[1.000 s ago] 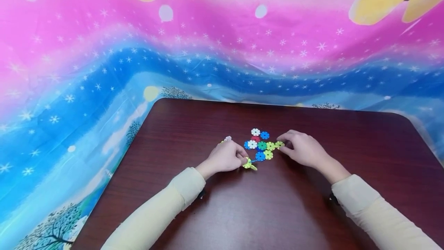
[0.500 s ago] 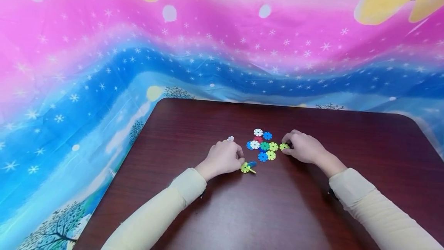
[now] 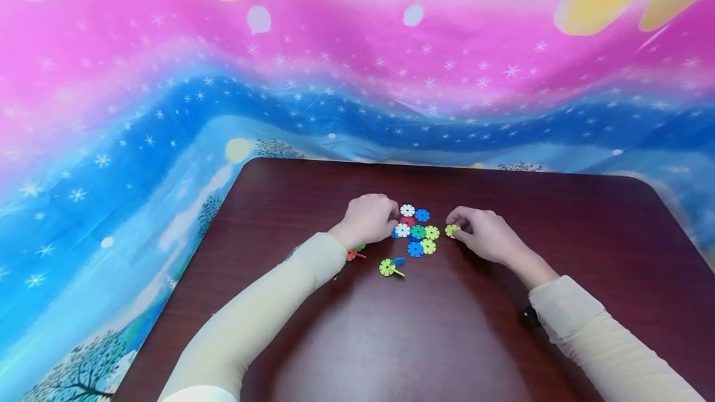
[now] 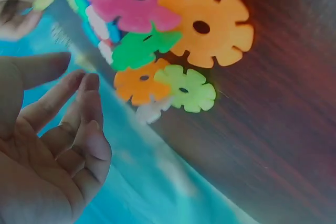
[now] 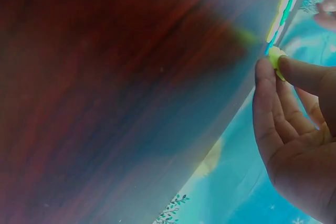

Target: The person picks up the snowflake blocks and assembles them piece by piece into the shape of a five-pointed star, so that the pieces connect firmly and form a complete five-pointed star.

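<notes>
Has a dark table (image 3: 536, 340) ahead, with a pink and blue backdrop (image 3: 335, 73) beyond its far edge. Faces a flat cluster (image 3: 418, 232) of white, blue, red, green and yellow discs, lying near mid-table. Has a yellow-and-blue piece (image 3: 387, 267) nearer the body, apart from the cluster, with one thin yellow edge jutting out. Blocks most of an orange group (image 3: 351, 255) with the left cuff (image 3: 323, 259) in the head view; seen better in the left wrist view, as overlapping pink, orange, green, pale green and white discs.

Holds the left hand (image 3: 368, 217) at the cluster's left edge, fingers softly bent, thumb and fingertips a narrow gap apart and gripping nothing; cannot tell whether touching the cluster. Pinches a yellow disc (image 3: 450, 230) between thumb and fingers of the right hand (image 3: 491, 237), just right of the cluster, apart from it.
</notes>
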`<state>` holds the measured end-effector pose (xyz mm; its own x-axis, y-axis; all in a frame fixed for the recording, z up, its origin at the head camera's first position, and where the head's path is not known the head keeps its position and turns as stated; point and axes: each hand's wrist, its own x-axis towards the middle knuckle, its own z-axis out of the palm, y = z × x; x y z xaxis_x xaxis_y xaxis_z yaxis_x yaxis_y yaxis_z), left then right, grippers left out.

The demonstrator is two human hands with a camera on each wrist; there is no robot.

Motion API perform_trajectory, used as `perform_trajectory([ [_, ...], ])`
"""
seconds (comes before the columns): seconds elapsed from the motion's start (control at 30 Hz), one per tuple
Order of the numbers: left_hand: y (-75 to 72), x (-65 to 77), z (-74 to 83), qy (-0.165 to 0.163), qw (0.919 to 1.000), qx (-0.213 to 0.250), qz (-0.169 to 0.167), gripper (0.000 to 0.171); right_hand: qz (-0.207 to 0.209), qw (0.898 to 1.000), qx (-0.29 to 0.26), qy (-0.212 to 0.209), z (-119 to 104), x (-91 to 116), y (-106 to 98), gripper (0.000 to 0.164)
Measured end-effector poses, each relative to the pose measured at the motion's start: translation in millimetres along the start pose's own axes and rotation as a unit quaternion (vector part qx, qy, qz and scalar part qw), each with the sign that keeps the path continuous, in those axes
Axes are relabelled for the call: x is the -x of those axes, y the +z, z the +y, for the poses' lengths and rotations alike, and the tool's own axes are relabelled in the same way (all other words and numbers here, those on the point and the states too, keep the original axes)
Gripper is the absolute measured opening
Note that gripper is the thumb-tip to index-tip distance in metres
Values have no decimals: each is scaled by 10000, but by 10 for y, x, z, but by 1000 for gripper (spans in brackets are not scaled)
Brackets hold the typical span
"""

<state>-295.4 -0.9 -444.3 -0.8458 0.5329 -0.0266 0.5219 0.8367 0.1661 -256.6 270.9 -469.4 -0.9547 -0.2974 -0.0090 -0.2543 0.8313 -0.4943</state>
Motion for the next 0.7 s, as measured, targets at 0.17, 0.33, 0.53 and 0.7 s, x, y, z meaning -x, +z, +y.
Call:
perform_trajectory([
  [0.17, 130, -116, 55, 166, 9968, -672, -393, 32, 212, 9996, -204, -19, -80, 62, 31, 22],
  [0.33, 215, -140, 59, 152, 9971, -651, -370, 34, 398, 9987, -257, -174, -143, 111, 55, 21],
  [0.53, 226, -102, 34, 207, 9992, 236, -245, 30, 590, 9975, -285, -253, -169, 159, 66, 21],
  [0.7, 159, -30, 47, 217, 9855, 1683, 60, 19, 751, 9955, -401, -417, -201, 202, 69, 21],
])
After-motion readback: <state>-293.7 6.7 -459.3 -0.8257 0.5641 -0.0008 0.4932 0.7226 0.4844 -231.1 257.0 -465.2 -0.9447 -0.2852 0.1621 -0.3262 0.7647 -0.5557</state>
